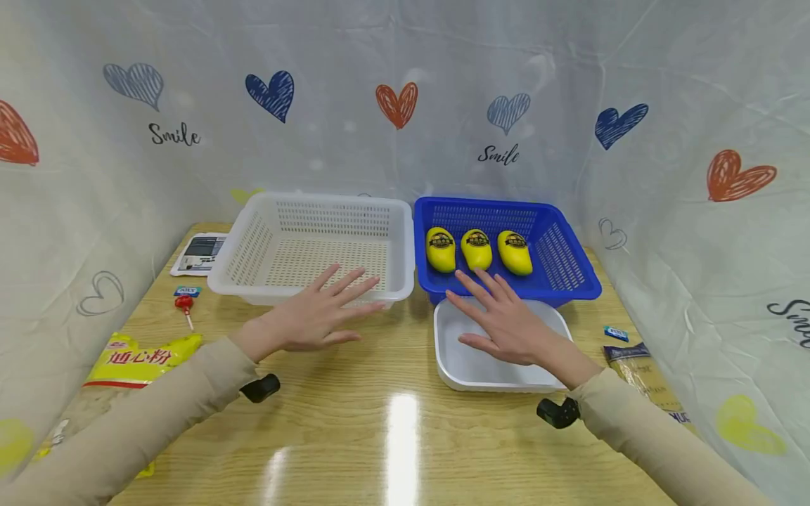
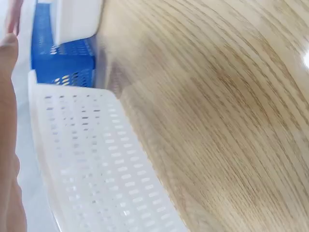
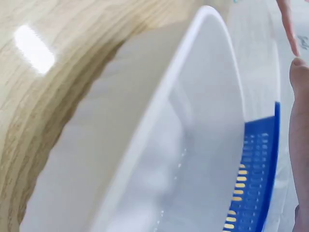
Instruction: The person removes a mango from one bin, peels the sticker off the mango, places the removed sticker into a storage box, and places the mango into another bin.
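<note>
My left hand [image 1: 319, 313] is held out with spread, straight fingers over the front edge of the white basket [image 1: 405, 277], holding nothing. With its fingers also spread, my right hand [image 1: 506, 323] hovers above the white tray [image 1: 462, 362] and holds nothing. Behind that tray stands a blue basket [image 1: 560, 242], in which three yellow mangoes with dark labels lie in a row: a left mango [image 1: 441, 256], a middle mango [image 1: 477, 256] and a right mango [image 1: 515, 258]. The left wrist view shows the white basket's perforated side [image 2: 101, 145]; the right wrist view shows the tray's wall [image 3: 207, 77].
On the left lie a yellow pasta bag [image 1: 148, 358], a red lollipop [image 1: 184, 302], a small blue packet [image 1: 188, 291] and a white flat package [image 1: 199, 254]. A small blue packet [image 1: 616, 334] and a brown package [image 1: 645, 376] lie at right. A curtain [image 1: 342, 154] hangs behind.
</note>
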`<act>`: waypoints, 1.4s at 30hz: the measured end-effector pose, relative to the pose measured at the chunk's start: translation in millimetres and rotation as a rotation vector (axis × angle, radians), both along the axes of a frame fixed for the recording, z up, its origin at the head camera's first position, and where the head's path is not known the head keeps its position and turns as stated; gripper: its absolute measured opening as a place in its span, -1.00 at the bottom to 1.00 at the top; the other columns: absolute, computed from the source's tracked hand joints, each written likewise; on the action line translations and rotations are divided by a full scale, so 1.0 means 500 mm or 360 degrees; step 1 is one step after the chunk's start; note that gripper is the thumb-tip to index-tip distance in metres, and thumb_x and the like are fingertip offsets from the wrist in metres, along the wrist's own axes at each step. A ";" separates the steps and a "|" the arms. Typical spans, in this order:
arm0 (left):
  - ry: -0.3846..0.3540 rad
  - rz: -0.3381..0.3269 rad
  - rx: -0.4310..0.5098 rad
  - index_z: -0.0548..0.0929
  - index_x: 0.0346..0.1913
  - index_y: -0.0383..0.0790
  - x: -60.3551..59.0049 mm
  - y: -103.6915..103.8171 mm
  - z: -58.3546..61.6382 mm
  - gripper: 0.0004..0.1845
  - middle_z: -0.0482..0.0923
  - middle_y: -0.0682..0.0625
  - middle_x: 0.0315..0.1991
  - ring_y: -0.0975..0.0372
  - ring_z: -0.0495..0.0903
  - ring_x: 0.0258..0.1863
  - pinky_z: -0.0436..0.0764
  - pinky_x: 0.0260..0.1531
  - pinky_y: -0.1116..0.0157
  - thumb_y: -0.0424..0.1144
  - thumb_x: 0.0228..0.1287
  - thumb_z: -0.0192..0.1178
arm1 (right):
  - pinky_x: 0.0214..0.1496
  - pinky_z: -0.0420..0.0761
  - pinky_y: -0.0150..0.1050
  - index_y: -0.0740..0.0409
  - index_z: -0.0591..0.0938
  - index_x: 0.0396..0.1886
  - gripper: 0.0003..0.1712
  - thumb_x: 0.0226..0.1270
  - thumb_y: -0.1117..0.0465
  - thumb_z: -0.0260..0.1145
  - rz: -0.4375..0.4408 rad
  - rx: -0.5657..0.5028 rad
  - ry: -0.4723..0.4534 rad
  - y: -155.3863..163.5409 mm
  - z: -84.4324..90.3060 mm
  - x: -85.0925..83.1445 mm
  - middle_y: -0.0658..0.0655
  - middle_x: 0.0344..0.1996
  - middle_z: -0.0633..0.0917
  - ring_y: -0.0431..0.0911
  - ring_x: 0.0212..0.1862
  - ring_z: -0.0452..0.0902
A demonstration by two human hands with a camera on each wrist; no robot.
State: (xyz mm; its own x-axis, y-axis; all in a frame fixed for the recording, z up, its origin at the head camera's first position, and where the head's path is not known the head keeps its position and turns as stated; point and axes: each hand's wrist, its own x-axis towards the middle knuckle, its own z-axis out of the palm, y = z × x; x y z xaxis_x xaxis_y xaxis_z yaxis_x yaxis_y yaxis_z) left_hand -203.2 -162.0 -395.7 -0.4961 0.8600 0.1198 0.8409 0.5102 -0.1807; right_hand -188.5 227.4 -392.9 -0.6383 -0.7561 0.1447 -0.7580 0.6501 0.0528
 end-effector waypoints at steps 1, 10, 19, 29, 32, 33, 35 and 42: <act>-0.0052 0.0030 0.0052 0.09 0.55 0.08 -0.002 -0.007 0.004 -0.34 -0.14 -0.11 0.57 -0.03 -0.17 0.53 -0.26 0.43 -0.14 0.24 0.52 -0.28 | 0.47 -0.11 0.23 -0.03 0.14 0.56 -0.22 0.50 -0.29 -0.07 -0.0011 -0.0027 -0.0021 0.003 0.002 -0.003 0.15 0.56 -0.11 0.20 0.54 -0.28; -0.0340 0.0534 0.0738 0.25 0.47 -0.23 -0.052 -0.157 0.051 -0.42 0.03 -0.22 0.51 -0.11 -0.01 0.49 -0.09 0.43 -0.13 -0.07 0.52 0.01 | 0.43 -0.08 0.30 0.11 0.13 0.54 -0.28 0.53 -0.03 0.07 -0.0323 -0.0577 -0.0281 0.076 0.037 -0.045 0.22 0.54 0.00 0.21 0.52 -0.17; -0.0857 0.1130 0.1315 0.28 0.43 -0.34 -0.069 -0.320 0.053 -0.41 -0.06 -0.29 0.52 -0.27 0.00 0.43 0.10 0.25 -0.32 -0.01 0.54 -0.05 | 0.41 0.10 0.25 0.21 0.30 0.44 -0.31 0.52 -0.12 0.06 -0.0829 -0.1031 -0.0674 0.152 0.057 -0.107 0.24 0.49 0.15 0.20 0.49 -0.02; -0.1525 0.1303 0.1312 0.19 0.52 -0.05 -0.084 -0.396 0.013 -0.25 0.12 -0.11 0.43 0.05 0.33 0.26 0.37 0.27 0.03 0.26 0.41 -0.05 | 0.42 0.24 0.04 0.13 0.27 0.48 -0.22 0.43 -0.18 0.16 -0.1083 -0.1501 -0.1089 0.186 0.039 -0.214 0.21 0.46 0.19 0.14 0.39 0.22; -0.1572 0.1246 0.1339 0.18 0.52 0.01 -0.089 -0.406 0.003 -0.30 0.13 -0.05 0.42 0.24 0.40 0.16 0.47 0.13 0.34 0.21 0.44 -0.05 | 0.43 0.24 -0.02 0.19 0.22 0.50 -0.23 0.47 -0.09 0.15 -0.1124 -0.1651 -0.1181 0.188 0.036 -0.242 0.24 0.45 0.20 0.11 0.41 0.17; -0.1581 0.1231 0.1365 0.18 0.52 0.01 -0.091 -0.409 -0.001 -0.31 0.15 -0.04 0.41 0.29 0.43 0.13 0.49 0.05 0.43 0.20 0.44 -0.04 | 0.43 0.24 -0.03 0.20 0.21 0.50 -0.25 0.48 -0.06 0.15 -0.1142 -0.1693 -0.1207 0.189 0.035 -0.249 0.24 0.45 0.20 0.09 0.42 0.15; -0.1609 0.1225 0.1413 0.17 0.52 0.01 -0.093 -0.411 -0.006 -0.31 0.16 -0.04 0.39 0.35 0.46 0.07 0.50 -0.05 0.52 0.19 0.44 -0.03 | 0.44 0.22 -0.02 0.20 0.17 0.52 -0.26 0.51 -0.03 0.12 -0.1195 -0.1720 -0.1268 0.191 0.031 -0.261 0.24 0.48 0.17 0.09 0.45 0.10; -0.1706 0.1206 0.1585 0.12 0.53 -0.08 -0.098 -0.407 -0.026 -0.31 0.19 -0.01 0.36 0.38 0.46 0.05 0.55 -0.06 0.46 0.11 0.47 -0.04 | 0.46 0.11 0.10 0.12 0.08 0.56 -0.28 0.55 0.03 0.08 -0.1290 -0.1377 -0.1482 0.196 -0.002 -0.300 0.25 0.53 0.02 0.17 0.50 -0.04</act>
